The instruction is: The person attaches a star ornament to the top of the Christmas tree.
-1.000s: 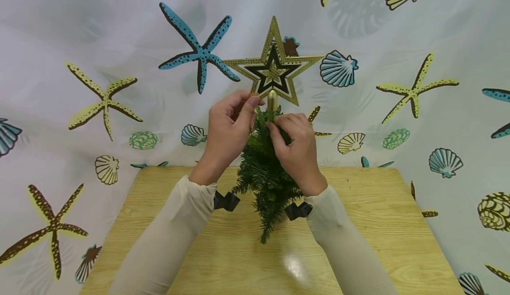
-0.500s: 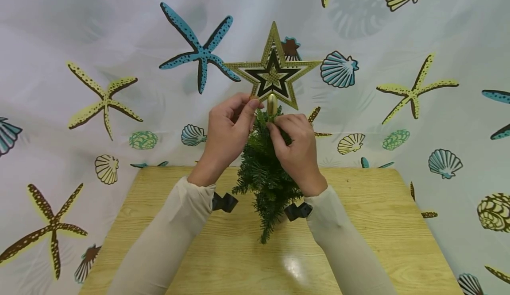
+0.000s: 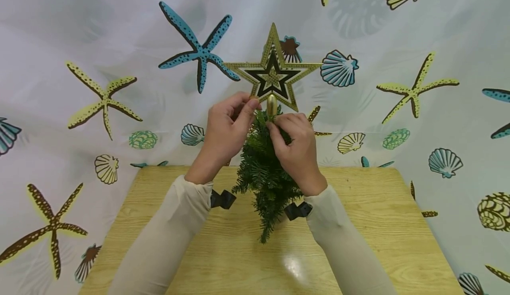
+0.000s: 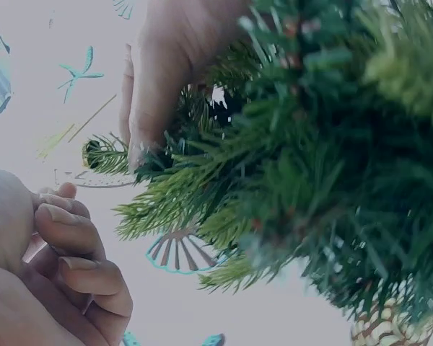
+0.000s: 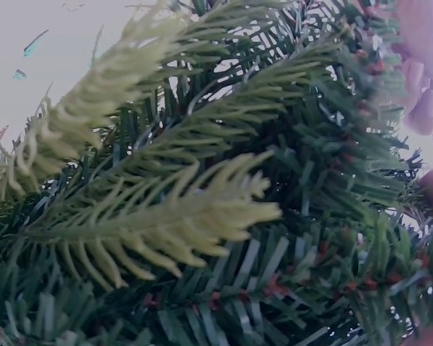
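Note:
A gold-and-black star tree topper (image 3: 273, 76) stands upright over a small green artificial Christmas tree (image 3: 264, 175). Its gold tube-shaped base (image 3: 272, 105) is right at the treetop. My left hand (image 3: 229, 122) pinches the star's lower left point between thumb and fingers. Just below the gold base, my right hand (image 3: 296, 138) pinches the top of the tree. In the left wrist view, the curled left fingers (image 4: 86, 267) lie beside the green branches (image 4: 195, 180). Branches fill most of the right wrist view, with some fingers (image 5: 422, 94) at its right edge.
The tree overlaps a light wooden table (image 3: 358, 224). Behind and beside the table hangs a white cloth (image 3: 119, 34) printed with starfish and shells. Both sleeved wrists carry a black camera mount (image 3: 223, 199).
The star has moved slightly down toward the treetop, its gold base sinking closer to the branches. The left wrist has shifted a little left; the right hand has stayed in place.

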Available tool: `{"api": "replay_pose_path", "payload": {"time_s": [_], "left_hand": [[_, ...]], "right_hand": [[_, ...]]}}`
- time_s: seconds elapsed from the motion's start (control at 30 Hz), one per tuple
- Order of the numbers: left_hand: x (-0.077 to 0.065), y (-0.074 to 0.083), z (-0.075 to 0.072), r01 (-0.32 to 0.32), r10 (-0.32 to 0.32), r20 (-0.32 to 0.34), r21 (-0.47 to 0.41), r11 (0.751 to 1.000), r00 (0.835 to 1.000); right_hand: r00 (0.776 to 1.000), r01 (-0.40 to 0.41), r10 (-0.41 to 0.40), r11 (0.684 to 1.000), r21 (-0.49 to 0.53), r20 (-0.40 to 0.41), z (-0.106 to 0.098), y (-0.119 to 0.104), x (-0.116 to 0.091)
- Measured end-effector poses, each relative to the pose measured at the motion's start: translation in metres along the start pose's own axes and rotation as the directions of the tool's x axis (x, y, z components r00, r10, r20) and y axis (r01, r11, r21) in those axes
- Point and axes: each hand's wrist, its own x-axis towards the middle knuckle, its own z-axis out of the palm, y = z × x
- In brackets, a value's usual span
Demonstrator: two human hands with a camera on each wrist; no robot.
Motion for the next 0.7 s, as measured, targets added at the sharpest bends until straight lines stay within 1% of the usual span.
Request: {"api": "replay_pose_path", "payload": {"time_s": [0.13, 0.2, 0.3, 0.5, 0.7], "left_hand": [[0.0006, 0.0044, -0.0024, -0.010, 0.009, 0.017, 0.078, 0.997, 1.000], [0.0011, 0.0065, -0.0033, -0.012, 0.009, 0.028, 0.095, 0.995, 1.000], [0.0014, 0.0073, -0.0047, -0.014, 0.010, 0.038, 0.100, 0.995, 0.999], [0.0026, 0.0058, -0.0072, -0.032, 0.028, 0.029, 0.114, 0.993, 0.999], [0.0013, 0.0047, -0.0076, -0.031, 0.027, 0.032, 0.116, 0.993, 0.999]], "right_hand": [[1.000, 0.004, -0.004, 1.000, 0.000, 0.002, -0.0001, 0.0003, -0.0001], [1.000, 0.006, -0.006, 1.000, 0.001, 0.003, -0.0004, 0.0004, 0.0001], [1.000, 0.006, -0.006, 1.000, 0.005, 0.003, 0.0001, -0.0002, 0.0006], [1.000, 0.012, -0.012, 1.000, 0.006, 0.005, 0.0003, -0.0020, 0.0024], [1.000, 0.003, -0.003, 1.000, -0.001, 0.009, -0.0006, -0.0033, 0.0014]]}}
